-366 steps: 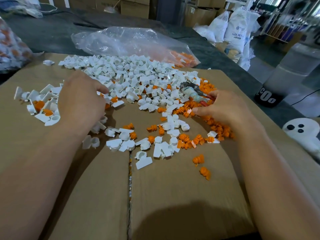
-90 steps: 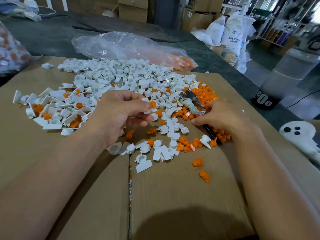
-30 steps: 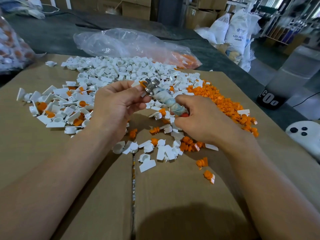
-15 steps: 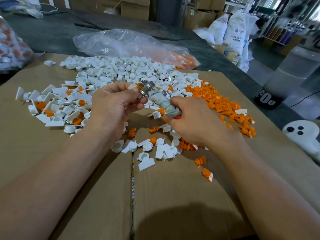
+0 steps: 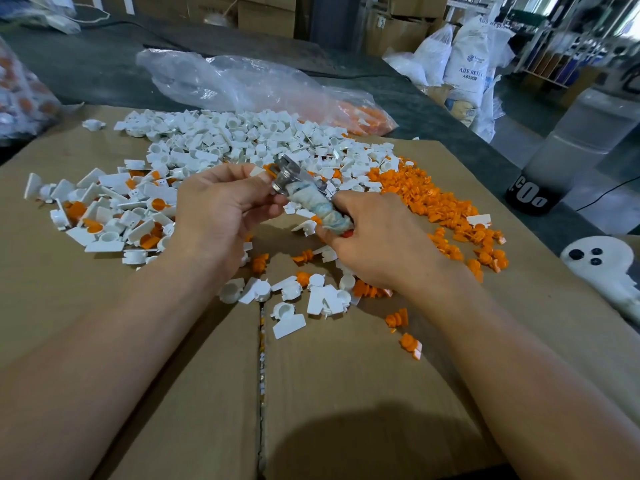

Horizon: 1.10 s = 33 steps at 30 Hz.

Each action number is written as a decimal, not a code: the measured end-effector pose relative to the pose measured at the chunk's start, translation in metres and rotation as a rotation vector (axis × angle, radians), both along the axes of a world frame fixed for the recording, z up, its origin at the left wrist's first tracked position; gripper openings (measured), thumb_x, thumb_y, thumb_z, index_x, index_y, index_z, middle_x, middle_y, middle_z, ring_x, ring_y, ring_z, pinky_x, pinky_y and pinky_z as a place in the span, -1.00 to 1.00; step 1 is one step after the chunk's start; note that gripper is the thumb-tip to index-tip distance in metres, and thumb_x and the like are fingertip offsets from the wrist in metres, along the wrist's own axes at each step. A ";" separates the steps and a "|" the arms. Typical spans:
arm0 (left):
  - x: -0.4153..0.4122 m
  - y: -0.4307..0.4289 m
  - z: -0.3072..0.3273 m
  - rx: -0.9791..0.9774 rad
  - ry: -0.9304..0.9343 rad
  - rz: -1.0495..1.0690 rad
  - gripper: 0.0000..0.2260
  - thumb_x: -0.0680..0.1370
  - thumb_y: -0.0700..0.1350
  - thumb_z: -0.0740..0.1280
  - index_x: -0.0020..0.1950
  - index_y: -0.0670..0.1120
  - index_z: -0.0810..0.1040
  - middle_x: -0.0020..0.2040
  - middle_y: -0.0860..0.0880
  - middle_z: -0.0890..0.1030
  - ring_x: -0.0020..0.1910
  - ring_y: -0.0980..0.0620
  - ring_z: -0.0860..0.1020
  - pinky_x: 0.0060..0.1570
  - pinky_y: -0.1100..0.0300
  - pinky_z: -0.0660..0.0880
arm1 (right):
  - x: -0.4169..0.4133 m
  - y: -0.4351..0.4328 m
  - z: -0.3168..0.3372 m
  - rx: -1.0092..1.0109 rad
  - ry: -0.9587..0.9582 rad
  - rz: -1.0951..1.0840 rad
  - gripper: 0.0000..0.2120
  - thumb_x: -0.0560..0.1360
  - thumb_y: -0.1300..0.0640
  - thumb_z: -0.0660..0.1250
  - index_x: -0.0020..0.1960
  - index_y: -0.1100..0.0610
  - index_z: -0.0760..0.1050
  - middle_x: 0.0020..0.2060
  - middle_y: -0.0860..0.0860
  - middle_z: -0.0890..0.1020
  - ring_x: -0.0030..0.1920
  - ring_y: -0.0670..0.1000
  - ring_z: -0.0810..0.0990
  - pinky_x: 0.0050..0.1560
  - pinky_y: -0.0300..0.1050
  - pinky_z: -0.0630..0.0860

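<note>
Hands up off the cardboard, both busy. Far left sits the done pile: white parts with orange plugs already seated, a modest heap. Next along, the left hand curls thumb and fingers round a small part, holding it against the metal head of the tool, which is raised over the middle of the spread. The right hand grasps the tool's cloth-wrapped handle, low and right of the head. Behind them the big white pile waits unplugged, and out to the right the loose plugs lie thick. My read: early going. One part looks to be getting its plug now, a small share is finished, and far more whites and plugs are left to join.
</note>
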State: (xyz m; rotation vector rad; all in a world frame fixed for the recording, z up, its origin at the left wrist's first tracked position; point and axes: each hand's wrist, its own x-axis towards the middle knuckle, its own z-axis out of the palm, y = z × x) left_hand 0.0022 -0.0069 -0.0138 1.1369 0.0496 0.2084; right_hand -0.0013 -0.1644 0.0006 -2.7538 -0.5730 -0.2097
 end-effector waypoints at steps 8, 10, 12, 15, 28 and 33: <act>0.000 -0.001 0.001 0.002 0.008 -0.004 -0.83 0.49 -0.38 0.28 -0.28 -0.19 0.48 -0.48 -0.04 0.59 -0.48 0.08 0.58 -0.47 0.35 0.48 | 0.001 -0.001 -0.003 0.025 -0.033 0.000 -0.82 0.48 0.03 0.30 -0.22 0.05 0.34 -0.41 -0.10 0.38 -0.38 -0.09 0.34 -0.44 -0.17 0.21; 0.000 -0.001 0.002 0.016 0.010 0.001 -0.83 0.48 -0.37 0.29 -0.28 -0.18 0.49 -0.48 -0.04 0.59 -0.47 0.08 0.58 -0.47 0.35 0.47 | 0.002 -0.002 -0.004 0.030 -0.043 -0.007 -0.77 0.49 -0.03 0.29 -0.22 0.05 0.33 -0.41 -0.09 0.37 -0.38 -0.08 0.34 -0.44 -0.15 0.22; -0.001 -0.001 0.003 0.040 0.008 0.014 -0.83 0.45 -0.38 0.32 -0.29 -0.16 0.49 -0.47 -0.04 0.59 -0.47 0.06 0.58 -0.47 0.34 0.47 | 0.004 -0.003 -0.005 0.043 -0.056 -0.020 -0.72 0.47 -0.09 0.29 -0.27 0.01 0.28 -0.42 -0.09 0.37 -0.39 -0.09 0.33 -0.44 -0.16 0.19; -0.001 -0.001 0.003 0.159 -0.006 0.084 -0.85 0.43 -0.37 0.36 -0.23 -0.14 0.51 -0.42 -0.04 0.58 -0.45 0.06 0.59 -0.45 0.30 0.50 | 0.008 -0.010 -0.003 0.067 -0.080 -0.065 -0.73 0.43 -0.16 0.31 -0.22 0.00 0.32 -0.39 -0.13 0.39 -0.37 -0.10 0.35 -0.43 -0.19 0.21; 0.012 0.024 -0.004 1.040 -0.109 0.432 -0.71 0.53 -0.32 0.24 0.17 -0.06 0.59 0.00 -0.02 0.54 -0.13 0.05 0.46 -0.13 0.20 0.40 | 0.035 -0.052 -0.004 0.052 -0.036 -0.377 -0.38 0.33 -0.30 0.34 0.20 0.11 0.45 0.12 0.04 0.54 0.08 0.04 0.48 -0.16 -0.12 0.31; 0.013 0.033 -0.002 1.243 -0.109 0.504 -0.72 0.53 -0.30 0.20 0.14 -0.14 0.62 0.10 -0.17 0.57 -0.05 -0.10 0.52 -0.03 0.06 0.46 | 0.040 -0.062 -0.005 -0.007 0.038 -0.443 -0.33 0.31 -0.33 0.33 0.20 0.14 0.43 0.14 0.07 0.52 0.10 0.09 0.47 -0.13 -0.07 0.31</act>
